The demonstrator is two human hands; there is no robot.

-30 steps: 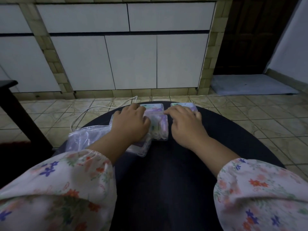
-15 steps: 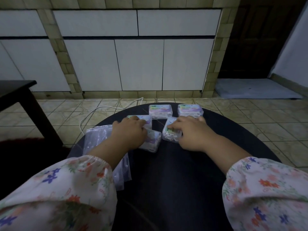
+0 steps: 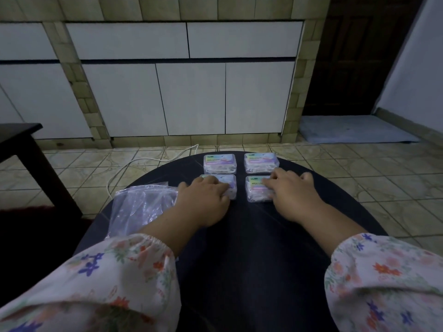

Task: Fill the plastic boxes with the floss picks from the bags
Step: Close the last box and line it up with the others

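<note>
Four closed boxes [image 3: 219, 162] in square on table [image 3: 251, 236]. Left hand [image 3: 203, 200] gripping near-left box, right hand [image 3: 293, 195] fingers resting on near-right. Bags [image 3: 141, 207] beside left.

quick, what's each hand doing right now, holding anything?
Left hand: rests on the near left box, fingers curled over it.
Right hand: fingers lie on the near right box; a grip cannot be told.
</note>
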